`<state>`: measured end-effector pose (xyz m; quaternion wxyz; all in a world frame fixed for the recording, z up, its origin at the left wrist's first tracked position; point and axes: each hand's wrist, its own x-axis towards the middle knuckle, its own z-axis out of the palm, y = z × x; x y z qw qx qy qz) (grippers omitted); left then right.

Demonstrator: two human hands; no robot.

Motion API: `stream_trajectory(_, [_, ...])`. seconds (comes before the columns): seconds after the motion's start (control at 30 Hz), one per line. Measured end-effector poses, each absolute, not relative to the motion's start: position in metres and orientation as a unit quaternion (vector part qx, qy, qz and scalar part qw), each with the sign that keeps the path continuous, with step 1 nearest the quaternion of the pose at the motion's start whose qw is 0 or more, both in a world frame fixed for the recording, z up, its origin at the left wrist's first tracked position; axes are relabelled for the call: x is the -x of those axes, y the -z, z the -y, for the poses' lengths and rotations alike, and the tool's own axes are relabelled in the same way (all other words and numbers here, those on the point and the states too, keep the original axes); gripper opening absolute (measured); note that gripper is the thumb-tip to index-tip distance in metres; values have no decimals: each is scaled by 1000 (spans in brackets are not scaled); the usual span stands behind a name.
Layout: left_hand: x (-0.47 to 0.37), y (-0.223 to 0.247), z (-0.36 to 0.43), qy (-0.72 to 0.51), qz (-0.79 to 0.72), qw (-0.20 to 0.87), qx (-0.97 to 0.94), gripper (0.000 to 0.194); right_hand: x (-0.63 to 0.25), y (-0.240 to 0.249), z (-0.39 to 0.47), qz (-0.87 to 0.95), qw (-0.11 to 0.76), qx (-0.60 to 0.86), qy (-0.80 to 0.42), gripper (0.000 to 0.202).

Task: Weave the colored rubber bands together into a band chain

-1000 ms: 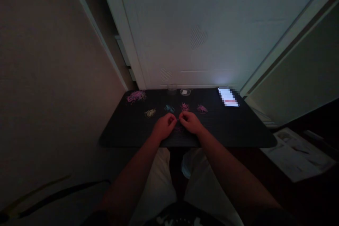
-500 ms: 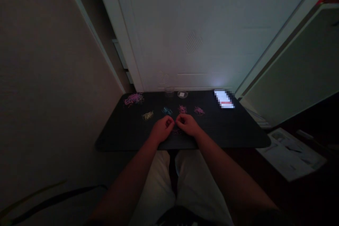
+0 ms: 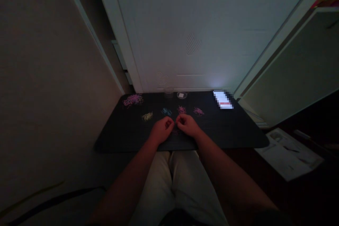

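My left hand (image 3: pixel 162 129) and my right hand (image 3: pixel 187 125) are close together over the front middle of a dark table (image 3: pixel 222 130). Both are closed with fingertips pinched; whatever is between them is too small and dim to make out. Below and between them lies a small scatter of purplish thin pieces (image 3: pixel 175 132), partly hidden. Just beyond the hands are little heaps of thin strips: a yellow heap (image 3: pixel 147 116), a blue heap (image 3: pixel 166 111), a pink heap (image 3: pixel 181 109) and a purple-pink heap (image 3: pixel 198 111).
A larger mixed pink and purple heap (image 3: pixel 132 100) lies at the far left corner. By the white panel stand a clear round container (image 3: pixel 168 93) and a round clear lid (image 3: pixel 182 95) with a white square. A lit phone (image 3: pixel 223 99) lies at the back right.
Both hands keep their pinched pose in nearly the same place. The view has shifted very slightly, and my knees have come closer together under the table.
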<state>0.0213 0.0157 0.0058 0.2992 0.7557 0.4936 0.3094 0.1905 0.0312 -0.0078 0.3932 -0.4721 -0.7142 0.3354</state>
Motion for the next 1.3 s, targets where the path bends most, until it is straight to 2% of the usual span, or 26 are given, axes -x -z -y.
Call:
stream_trajectory(0.57, [-18, -7, -17, -313, -490, 270, -768, 20, -189, 7, -30, 712, 392, 470, -344, 4])
stream_trajectory(1.3, [-17, -4, -18, -294, -489, 286, -770, 22, -188, 5, -27, 715, 386, 469, -346, 5])
